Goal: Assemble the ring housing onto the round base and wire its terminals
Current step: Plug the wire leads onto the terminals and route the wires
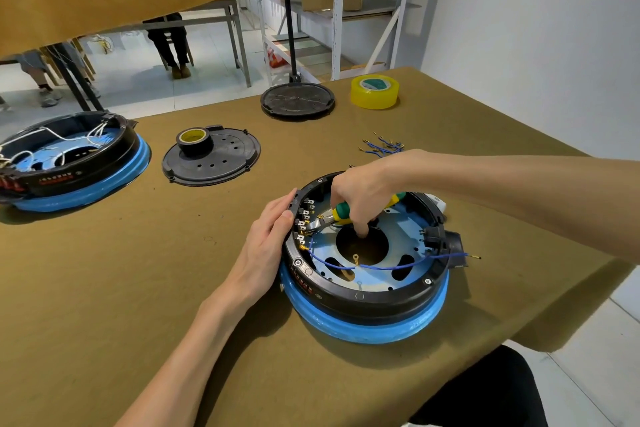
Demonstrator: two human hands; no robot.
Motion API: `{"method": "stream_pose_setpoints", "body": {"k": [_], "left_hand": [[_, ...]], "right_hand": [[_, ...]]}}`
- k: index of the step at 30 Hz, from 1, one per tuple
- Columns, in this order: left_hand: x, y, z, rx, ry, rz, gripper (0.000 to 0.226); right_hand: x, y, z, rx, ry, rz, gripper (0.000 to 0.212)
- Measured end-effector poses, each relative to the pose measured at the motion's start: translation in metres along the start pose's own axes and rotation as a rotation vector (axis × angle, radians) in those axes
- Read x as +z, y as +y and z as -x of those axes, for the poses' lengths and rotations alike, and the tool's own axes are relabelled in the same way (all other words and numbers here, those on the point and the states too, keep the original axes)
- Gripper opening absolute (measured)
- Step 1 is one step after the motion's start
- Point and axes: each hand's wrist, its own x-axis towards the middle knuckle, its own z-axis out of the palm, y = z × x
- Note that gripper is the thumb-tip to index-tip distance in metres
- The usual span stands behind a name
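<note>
A black ring housing sits on a round base wrapped in blue film near the table's front right. A row of metal terminals lines its inner left wall. A blue wire with gold lugs crosses the inside and pokes out past the black socket on the right. My right hand is shut on green-and-yellow handled pliers, whose jaws point at the terminals. My left hand rests flat against the housing's outer left wall, fingers apart.
A second housing on a blue base with white wires stands far left. A black cover plate carries a roll of black tape. Beyond lie a round stand base, yellow tape and loose blue wires. The table edge falls away right.
</note>
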Motion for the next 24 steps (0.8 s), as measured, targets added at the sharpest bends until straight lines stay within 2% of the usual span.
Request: {"method": "stream_pose_setpoints", "body": {"k": [10,24], "left_hand": [[0.0003,0.0003,0.0005,0.004,0.002,0.004,0.066],[0.0004,-0.0036,-0.0014,0.027,-0.004,0.018,0.064]], "right_hand": [[0.0015,-0.0045,0.0075,0.014,0.032,-0.015,0.053],[0.0031,-0.0035,0.0076,0.036,0.031,-0.024,0.056]]}}
